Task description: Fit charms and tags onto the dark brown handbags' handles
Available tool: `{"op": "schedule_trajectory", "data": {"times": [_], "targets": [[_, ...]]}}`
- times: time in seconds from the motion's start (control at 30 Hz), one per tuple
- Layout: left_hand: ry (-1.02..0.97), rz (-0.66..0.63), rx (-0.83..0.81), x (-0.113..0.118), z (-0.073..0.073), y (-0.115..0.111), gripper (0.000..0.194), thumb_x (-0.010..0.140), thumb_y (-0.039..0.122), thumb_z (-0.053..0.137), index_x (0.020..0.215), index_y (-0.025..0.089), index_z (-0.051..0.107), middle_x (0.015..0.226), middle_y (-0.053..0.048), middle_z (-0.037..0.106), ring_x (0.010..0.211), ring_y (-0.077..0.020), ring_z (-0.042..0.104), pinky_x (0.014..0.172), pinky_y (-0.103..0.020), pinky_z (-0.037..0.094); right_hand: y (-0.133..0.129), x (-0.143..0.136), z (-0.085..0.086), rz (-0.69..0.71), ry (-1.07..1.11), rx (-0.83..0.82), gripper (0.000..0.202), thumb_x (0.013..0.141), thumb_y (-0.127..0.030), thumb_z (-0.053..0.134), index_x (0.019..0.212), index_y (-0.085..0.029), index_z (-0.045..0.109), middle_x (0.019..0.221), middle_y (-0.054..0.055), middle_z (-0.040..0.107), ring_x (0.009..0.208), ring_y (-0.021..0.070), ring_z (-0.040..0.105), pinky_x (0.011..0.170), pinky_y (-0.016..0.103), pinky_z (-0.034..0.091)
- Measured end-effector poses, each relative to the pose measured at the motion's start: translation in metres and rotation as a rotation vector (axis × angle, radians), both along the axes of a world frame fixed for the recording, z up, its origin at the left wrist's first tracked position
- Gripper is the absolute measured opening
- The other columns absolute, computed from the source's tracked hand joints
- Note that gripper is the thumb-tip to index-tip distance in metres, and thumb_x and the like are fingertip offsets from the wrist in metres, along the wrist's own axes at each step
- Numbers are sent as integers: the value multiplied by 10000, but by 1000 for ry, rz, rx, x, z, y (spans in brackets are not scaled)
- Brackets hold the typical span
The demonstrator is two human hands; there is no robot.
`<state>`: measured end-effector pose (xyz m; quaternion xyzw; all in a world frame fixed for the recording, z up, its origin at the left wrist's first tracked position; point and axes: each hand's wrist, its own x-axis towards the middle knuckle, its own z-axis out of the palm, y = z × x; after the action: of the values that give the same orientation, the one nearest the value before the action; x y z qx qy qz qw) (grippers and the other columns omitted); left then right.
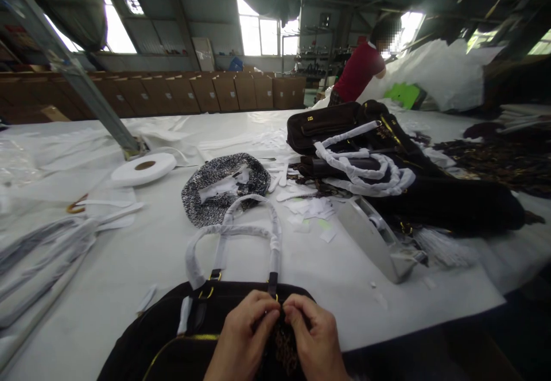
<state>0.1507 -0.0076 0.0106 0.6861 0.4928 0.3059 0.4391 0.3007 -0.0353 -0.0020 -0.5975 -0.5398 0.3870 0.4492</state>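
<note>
A black bag (146, 326) with a gold zipper lies at the near edge of the table. Its two handles, wrapped in white paper (275, 220), stand up and lean away from me. My left hand (246, 335) and my right hand (316, 335) meet over the bag at the base of the right handle strap. Thumb and fingertips are pinched on both hands, nearly touching each other. Whatever sits between the fingertips is too small to make out. Below them, a dark piece with a brown pattern (284, 349) hangs between my hands.
Beyond the bag lies a speckled black-and-white knitted piece (191, 191). A grey tape dispenser (365, 234) stands right of loose paper labels (316, 208). Dark bags (322, 125) are piled behind. A white roll (161, 168) lies by a metal post (94, 97). A person in red (355, 71) is at the back.
</note>
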Motion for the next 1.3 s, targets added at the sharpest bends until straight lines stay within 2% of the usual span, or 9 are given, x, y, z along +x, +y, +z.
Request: {"op": "schedule_trajectory", "data": {"times": [0.1, 0.2, 0.3, 0.5, 0.63, 0.8, 0.97, 1.2, 1.3], "targets": [[-70, -82, -49, 5, 2, 2, 228, 874, 325, 476, 757, 202, 627, 774, -18, 604, 748, -155, 559, 691, -224, 418, 1, 3, 4, 5, 13, 31, 266, 877, -353, 485, 728, -190, 633, 670, 24, 606, 648, 159, 571, 601, 224, 428], [-115, 17, -188, 3, -2, 3, 262, 863, 395, 475, 751, 181, 577, 678, 11, 532, 649, -134, 491, 606, -216, 398, 2, 3, 0, 21, 89, -101, 288, 868, -383, 487, 760, -170, 647, 637, 23, 589, 548, 137, 555, 507, 219, 417], [-134, 108, -306, -4, -6, 7, 310, 836, 456, 490, 765, 168, 583, 640, 24, 510, 616, -128, 466, 566, -211, 388, 4, 1, -10, 23, 171, -284, 297, 870, -367, 460, 951, -143, 638, 640, 19, 599, 448, 106, 536, 403, 192, 383], [99, 73, -201, -12, -8, 14, 285, 831, 418, 497, 816, 188, 664, 729, -17, 664, 691, -179, 573, 626, -236, 408, 16, -6, -14, 151, 98, -426, 291, 847, -298, 404, 856, -135, 645, 543, -16, 554, 364, 74, 493, 304, 135, 320], [214, 54, -81, -12, -9, 17, 233, 847, 345, 472, 798, 209, 654, 728, -17, 652, 685, -178, 584, 626, -244, 392, 23, -10, -9, 162, 105, -490, 241, 822, -268, 414, 850, -125, 607, 517, -25, 543, 346, 65, 465, 306, 128, 301], [240, 27, 4, -16, -2, 26, 232, 859, 323, 443, 715, 207, 583, 732, -15, 579, 686, -170, 543, 644, -254, 380, 23, -12, -11, 141, 164, -469, 204, 820, -260, 427, 896, -121, 555, 518, -35, 543, 352, 56, 443, 333, 134, 308], [246, 41, -71, -26, 3, 34, 230, 838, 338, 471, 704, 193, 588, 658, 6, 569, 619, -159, 504, 574, -248, 352, 21, -12, -14, 155, 206, -395, 218, 841, -324, 446, 874, -131, 544, 526, -37, 537, 364, 53, 442, 356, 144, 312], [89, 77, -284, -34, -6, 29, 323, 839, 446, 447, 734, 167, 571, 642, 23, 530, 576, -133, 446, 526, -225, 338, 20, -11, -15, 164, 211, -390, 228, 852, -351, 442, 900, -144, 524, 543, -36, 543, 375, 61, 451, 354, 147, 316], [48, 59, -270, -30, -7, 26, 312, 846, 441, 447, 742, 173, 567, 664, 18, 539, 610, -140, 470, 543, -221, 350, 20, -10, -16, 171, 212, -398, 244, 848, -365, 441, 905, -142, 522, 541, -37, 540, 371, 62, 449, 348, 145, 312]]}}
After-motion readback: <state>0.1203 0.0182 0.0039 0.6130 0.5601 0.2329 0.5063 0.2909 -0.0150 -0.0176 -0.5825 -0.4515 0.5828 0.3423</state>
